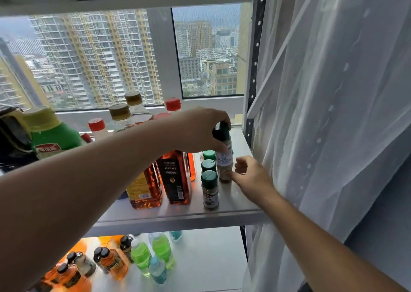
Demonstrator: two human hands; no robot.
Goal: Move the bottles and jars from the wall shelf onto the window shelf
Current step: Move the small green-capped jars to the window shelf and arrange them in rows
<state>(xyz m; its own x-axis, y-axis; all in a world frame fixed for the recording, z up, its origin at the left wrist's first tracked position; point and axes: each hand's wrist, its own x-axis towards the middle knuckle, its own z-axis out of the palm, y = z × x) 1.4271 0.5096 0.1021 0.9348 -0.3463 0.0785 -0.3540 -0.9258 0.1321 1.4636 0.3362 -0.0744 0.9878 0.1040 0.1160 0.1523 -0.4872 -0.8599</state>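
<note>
The small glass spice jar with the dark green cap (224, 156) stands straight up at the right end of the grey metal window shelf (235, 205), its long side going up and down, its bottom touching the shelf or just about to; I cannot tell which; the left hand (200, 131) comes across from the left and is curled around the cap from above, so it has hold of the jar at the top; the right hand (249, 176) is lower and just to the right, loosely open with nothing in it, one fingertip touching the bottom of the jar as if to keep it steady; both hands are right at the jar, the left one above and the right one beside it; just to the left of the jar stands a short row of three little jars with green lids (209, 187), very near, so the jar has to go down straight or it may bump them; further left are tall bottles of amber oil (146, 189) and a dark-labelled bottle (176, 178); a big green bottle with a yellow cap (51, 133) sits far left; to the right hangs a thin white curtain (333, 113), close to the right hand; below is a lower shelf with more small bottles (142, 256).
</note>
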